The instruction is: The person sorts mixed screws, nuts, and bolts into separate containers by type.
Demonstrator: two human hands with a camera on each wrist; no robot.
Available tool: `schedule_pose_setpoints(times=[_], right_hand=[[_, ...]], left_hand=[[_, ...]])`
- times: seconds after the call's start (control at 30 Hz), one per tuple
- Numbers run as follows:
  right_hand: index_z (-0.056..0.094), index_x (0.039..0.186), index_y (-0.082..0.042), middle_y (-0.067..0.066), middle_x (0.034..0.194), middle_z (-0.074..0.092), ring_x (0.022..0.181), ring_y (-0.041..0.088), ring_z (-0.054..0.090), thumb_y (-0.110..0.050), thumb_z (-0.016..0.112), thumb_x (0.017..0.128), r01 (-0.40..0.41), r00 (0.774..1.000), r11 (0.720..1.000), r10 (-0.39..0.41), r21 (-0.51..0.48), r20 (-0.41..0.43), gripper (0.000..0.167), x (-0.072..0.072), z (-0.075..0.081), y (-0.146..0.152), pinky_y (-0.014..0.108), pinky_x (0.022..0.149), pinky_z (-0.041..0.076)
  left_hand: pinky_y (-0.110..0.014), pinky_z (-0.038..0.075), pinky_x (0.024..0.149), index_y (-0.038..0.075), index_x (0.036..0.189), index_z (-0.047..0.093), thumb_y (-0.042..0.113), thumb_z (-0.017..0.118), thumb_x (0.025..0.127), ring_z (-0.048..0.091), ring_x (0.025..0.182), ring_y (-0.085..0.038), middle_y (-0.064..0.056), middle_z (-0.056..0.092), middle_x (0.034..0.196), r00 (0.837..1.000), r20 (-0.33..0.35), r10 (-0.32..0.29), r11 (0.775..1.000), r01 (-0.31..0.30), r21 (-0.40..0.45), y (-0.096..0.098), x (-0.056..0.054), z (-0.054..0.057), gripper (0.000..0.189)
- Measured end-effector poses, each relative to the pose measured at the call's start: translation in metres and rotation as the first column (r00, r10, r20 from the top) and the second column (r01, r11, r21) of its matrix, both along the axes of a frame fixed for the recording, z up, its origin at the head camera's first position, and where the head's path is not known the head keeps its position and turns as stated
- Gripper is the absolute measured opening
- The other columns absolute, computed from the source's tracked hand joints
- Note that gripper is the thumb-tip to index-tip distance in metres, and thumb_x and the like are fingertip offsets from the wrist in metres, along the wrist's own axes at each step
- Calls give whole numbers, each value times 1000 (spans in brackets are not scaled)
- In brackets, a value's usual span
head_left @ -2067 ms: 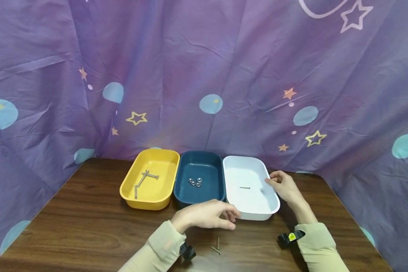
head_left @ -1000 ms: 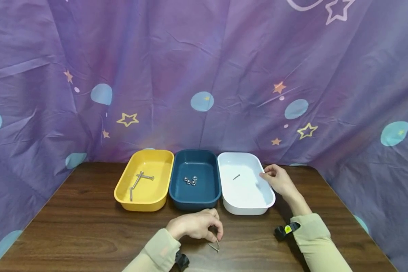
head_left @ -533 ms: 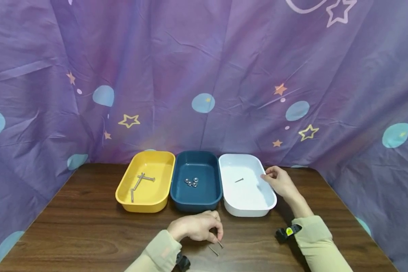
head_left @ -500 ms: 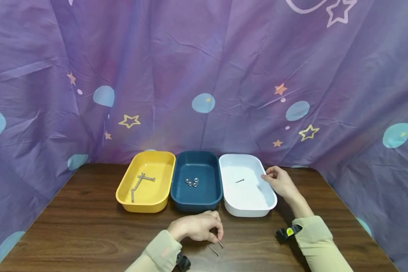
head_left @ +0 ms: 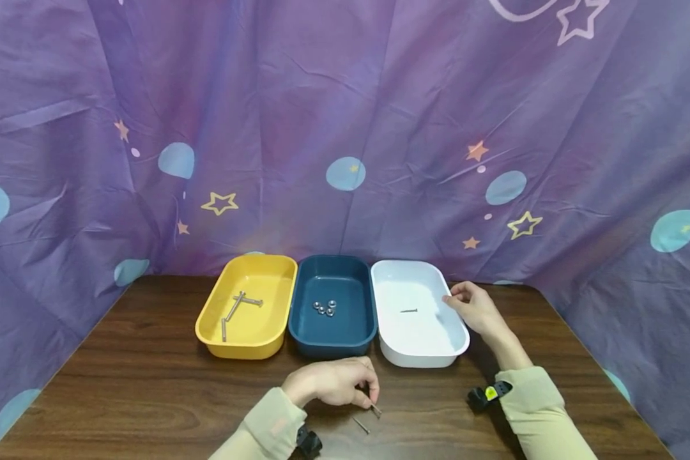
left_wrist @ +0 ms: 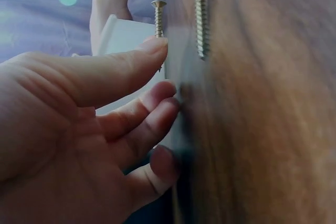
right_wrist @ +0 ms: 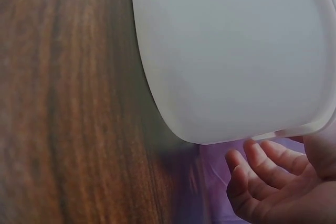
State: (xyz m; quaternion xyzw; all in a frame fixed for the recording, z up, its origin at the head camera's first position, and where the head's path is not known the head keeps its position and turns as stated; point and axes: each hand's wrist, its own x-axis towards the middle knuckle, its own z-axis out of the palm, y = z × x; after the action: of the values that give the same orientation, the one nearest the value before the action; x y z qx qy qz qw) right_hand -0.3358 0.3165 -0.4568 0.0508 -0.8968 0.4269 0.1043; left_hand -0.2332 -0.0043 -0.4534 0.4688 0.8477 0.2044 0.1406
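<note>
My left hand (head_left: 339, 382) is low over the table, thumb and index fingertip pinching a small threaded screw (left_wrist: 158, 18). Its head stands above the thumb in the left wrist view, and the thumb covers its middle. A second screw (head_left: 361, 425) lies on the wood just beside the fingertips. With thumb and fingers at the right rim, my right hand (head_left: 476, 311) grips the white tray (head_left: 422, 360). One screw (head_left: 409, 310) lies inside that tray. In the right wrist view the tray's outer wall (right_wrist: 231, 56) fills much of the picture, the fingers curled below it.
Left of the white tray, side by side, stand a dark blue tray (head_left: 333, 349) with several nuts (head_left: 330, 312) and a yellow tray (head_left: 244, 350) with 3 long bolts (head_left: 236, 306). A purple patterned cloth (head_left: 299, 128) hangs behind the wooden table (head_left: 149, 383).
My left hand has come down from beside the white tray to the screws and taken hold of one. The screw in the white tray has turned. My right hand stays at the rim.
</note>
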Motion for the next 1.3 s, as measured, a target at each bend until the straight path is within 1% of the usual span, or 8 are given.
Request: schedule_pose_setpoints(times=[0.2,0.33,0.5,0.77,0.87,0.97,1.13,1.3], right_hand=[[56,103,6,10,81,57,72,19,52,-13,66,92,4,1000,1000,-4,5,14,24,-1,-1,1,27,61,43],[55,104,6,10,82,57,73,19,52,-13,65,92,-4,1000,1000,4,-1,16,25,-2,0,2,28,62,43],[55,103,7,10,81,58,72,18,51,-12,66,92,-10,1000,1000,10,-9,3,24,-3,0,3,28,61,43],[55,104,6,9,80,57,72,20,51,-14,66,92,3,1000,1000,-3,16,10,25,-3,-1,2,28,62,43],[55,105,6,10,82,58,74,21,52,-14,65,93,4,1000,1000,-4,14,20,26,-3,-1,3,29,62,43],[55,105,5,10,84,58,75,21,52,-14,65,93,7,1000,1000,-7,12,20,26,-4,-1,3,29,63,43],[56,105,6,10,83,59,74,20,52,-15,66,93,1,1000,1000,-1,15,15,26,-4,-3,3,29,63,43],[56,104,5,11,84,59,75,21,52,-15,66,92,13,1000,999,-13,31,13,25,-5,-3,3,31,64,43]], left_hand=[[-13,38,76,19,85,67,15,72,87,48,85,1,12,51,89,1000,26,-2,1000,2,3,4,2,10,6],[-13,38,76,20,85,66,16,71,88,48,84,1,13,51,89,1000,18,-17,1000,17,13,8,3,21,7],[-13,38,75,18,87,67,16,70,89,48,84,1,13,51,88,999,-5,-49,999,49,5,15,1,42,5],[-14,39,75,15,88,66,12,68,91,49,81,0,11,51,86,999,-18,-31,999,31,-26,28,-8,77,5],[-14,39,76,12,89,65,8,66,92,49,81,-2,9,53,86,1000,9,-17,1000,17,-14,35,-20,87,5],[-16,40,73,8,90,65,7,64,94,49,78,-4,7,55,84,999,48,21,1000,-21,-8,41,-40,91,4],[-19,40,70,8,90,63,7,62,96,49,76,-7,6,56,82,987,77,140,990,-138,-28,45,-73,84,6],[-20,42,74,9,92,65,10,61,97,51,80,-8,5,59,86,976,47,210,978,-210,-17,51,-94,78,6]])
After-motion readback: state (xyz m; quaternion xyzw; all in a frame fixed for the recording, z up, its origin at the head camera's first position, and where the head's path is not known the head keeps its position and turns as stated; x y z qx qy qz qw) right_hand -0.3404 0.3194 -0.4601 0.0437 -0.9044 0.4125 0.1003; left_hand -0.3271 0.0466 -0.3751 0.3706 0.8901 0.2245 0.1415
